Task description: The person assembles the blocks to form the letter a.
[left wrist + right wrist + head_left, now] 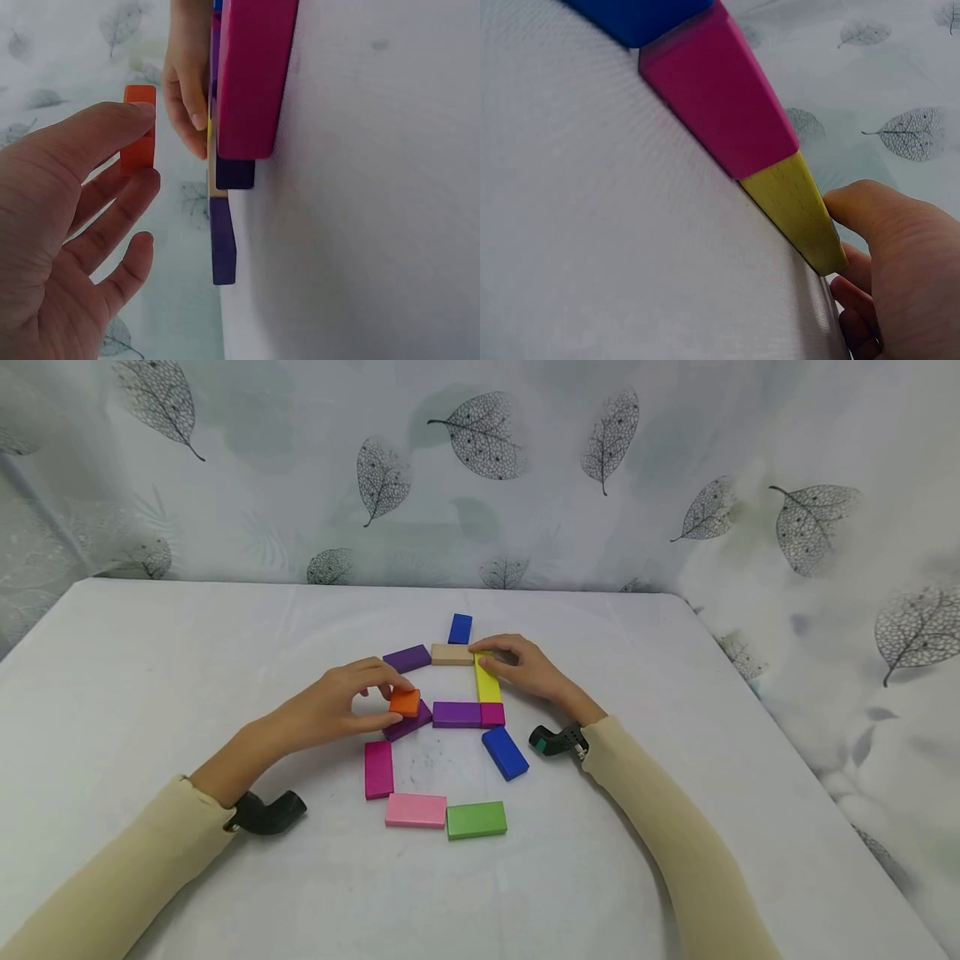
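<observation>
My left hand (337, 702) (67, 210) pinches a small orange block (405, 702) (138, 131) between thumb and fingers. The block is held above the tilted purple block (414, 724), covering part of it; the left wrist view shows it off the table. My right hand (528, 668) (907, 255) is at the far end of the yellow block (488, 683) (799, 214), thumb and fingertips around that end. Its fingertips also lie beside the tan block (451, 654). The yellow block's near end meets a small magenta block (492, 715) beside a purple block (456, 715).
A blue block (461, 628) lies behind the tan one, with another purple block (407, 658) to its left. Nearer are a magenta block (378, 770), a pink block (416, 810), a green block (477, 820) and a slanted blue block (506, 753), on the white-covered table (300, 893).
</observation>
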`<action>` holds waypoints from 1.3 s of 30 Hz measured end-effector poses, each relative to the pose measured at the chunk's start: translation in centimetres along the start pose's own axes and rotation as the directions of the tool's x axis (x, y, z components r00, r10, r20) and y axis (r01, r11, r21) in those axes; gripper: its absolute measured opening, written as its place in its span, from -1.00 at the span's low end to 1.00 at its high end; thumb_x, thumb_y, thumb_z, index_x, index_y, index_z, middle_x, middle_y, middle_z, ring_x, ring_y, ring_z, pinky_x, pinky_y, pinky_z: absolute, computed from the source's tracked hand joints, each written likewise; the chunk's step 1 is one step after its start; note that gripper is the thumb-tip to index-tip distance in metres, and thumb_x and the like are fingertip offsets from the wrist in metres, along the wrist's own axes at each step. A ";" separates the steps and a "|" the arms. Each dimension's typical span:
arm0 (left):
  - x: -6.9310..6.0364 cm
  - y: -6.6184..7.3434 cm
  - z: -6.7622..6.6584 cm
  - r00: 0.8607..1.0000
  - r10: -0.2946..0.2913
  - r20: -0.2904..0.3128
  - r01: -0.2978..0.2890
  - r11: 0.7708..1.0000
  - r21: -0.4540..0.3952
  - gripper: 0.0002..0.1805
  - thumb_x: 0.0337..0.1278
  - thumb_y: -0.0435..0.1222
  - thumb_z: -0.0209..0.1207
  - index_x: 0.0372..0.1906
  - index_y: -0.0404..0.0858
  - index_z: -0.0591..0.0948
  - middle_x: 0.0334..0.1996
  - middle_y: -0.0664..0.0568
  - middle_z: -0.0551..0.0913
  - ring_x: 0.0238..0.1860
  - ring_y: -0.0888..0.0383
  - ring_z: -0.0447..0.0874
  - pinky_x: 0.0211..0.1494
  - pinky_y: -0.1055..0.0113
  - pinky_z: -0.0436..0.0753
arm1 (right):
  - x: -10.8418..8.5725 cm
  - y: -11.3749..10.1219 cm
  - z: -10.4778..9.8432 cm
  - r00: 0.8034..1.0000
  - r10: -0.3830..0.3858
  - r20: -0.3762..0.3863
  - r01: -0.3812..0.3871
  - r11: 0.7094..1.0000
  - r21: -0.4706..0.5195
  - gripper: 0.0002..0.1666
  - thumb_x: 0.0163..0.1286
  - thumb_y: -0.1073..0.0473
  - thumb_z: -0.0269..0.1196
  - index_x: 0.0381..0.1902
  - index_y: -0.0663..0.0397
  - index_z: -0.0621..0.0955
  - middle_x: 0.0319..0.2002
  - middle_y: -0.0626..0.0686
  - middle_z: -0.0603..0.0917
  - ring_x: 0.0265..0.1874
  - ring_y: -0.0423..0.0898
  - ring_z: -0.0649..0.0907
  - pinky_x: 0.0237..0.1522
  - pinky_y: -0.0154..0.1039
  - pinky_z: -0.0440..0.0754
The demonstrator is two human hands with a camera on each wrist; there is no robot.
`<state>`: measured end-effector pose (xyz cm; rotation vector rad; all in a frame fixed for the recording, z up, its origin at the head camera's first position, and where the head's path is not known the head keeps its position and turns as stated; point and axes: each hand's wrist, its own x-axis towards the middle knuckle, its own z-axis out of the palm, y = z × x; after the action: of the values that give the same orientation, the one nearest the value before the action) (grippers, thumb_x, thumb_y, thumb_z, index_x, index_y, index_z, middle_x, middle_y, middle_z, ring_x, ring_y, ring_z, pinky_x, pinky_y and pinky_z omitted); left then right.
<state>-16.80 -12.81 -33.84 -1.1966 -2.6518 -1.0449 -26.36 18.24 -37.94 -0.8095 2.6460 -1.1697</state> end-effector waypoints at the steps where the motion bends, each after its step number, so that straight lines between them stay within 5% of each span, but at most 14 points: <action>1: 0.1 0.2 0.0 1.000 0.002 0.002 -0.002 1.000 -0.006 -0.58 0.01 -0.40 0.40 0.04 -0.24 0.62 -0.09 0.04 0.63 -0.10 0.15 0.56 -0.05 0.13 0.64 | 0.1 0.0 0.0 1.000 -0.002 0.000 0.002 1.000 -0.003 -0.60 0.48 0.09 0.13 0.23 -0.03 0.57 0.28 0.02 0.51 0.37 -0.02 0.34 0.42 -0.01 0.16; 17: 2.2 3.0 1.0 0.987 0.148 0.059 -0.146 0.988 -0.042 -0.59 0.00 -0.39 0.40 0.04 -0.25 0.64 -0.06 0.01 0.64 0.03 0.11 0.57 0.04 0.16 0.64 | 0.2 0.2 -0.1 1.000 -0.005 0.000 0.005 1.000 -0.019 -0.59 0.48 0.08 0.14 0.23 -0.05 0.57 0.28 0.02 0.51 0.35 -0.01 0.35 0.40 0.03 0.18; 23: 2.8 4.5 1.6 0.969 0.236 0.072 -0.232 0.971 -0.058 -0.61 0.05 -0.37 0.36 0.04 -0.26 0.63 -0.05 0.02 0.64 0.05 0.13 0.56 0.06 0.19 0.63 | 0.1 0.1 -0.1 1.000 -0.003 0.005 0.003 1.000 -0.014 -0.59 0.48 0.09 0.13 0.23 -0.04 0.57 0.29 0.03 0.51 0.36 -0.01 0.34 0.41 0.05 0.17; 39: 3.5 8.0 3.7 0.911 0.413 -0.010 -0.413 0.909 -0.058 -0.59 0.06 -0.36 0.36 0.06 -0.27 0.60 0.00 -0.03 0.62 0.05 0.15 0.57 0.10 0.43 0.57 | -0.1 -0.1 -0.2 1.000 -0.015 -0.001 0.015 0.999 0.029 -0.61 0.48 0.10 0.14 0.21 -0.02 0.59 0.26 0.02 0.53 0.34 -0.02 0.35 0.41 0.04 0.15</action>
<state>-13.00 -4.51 -31.16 -1.6730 -2.2267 -1.0426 -26.25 18.36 -37.72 -0.8248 2.6217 -1.2095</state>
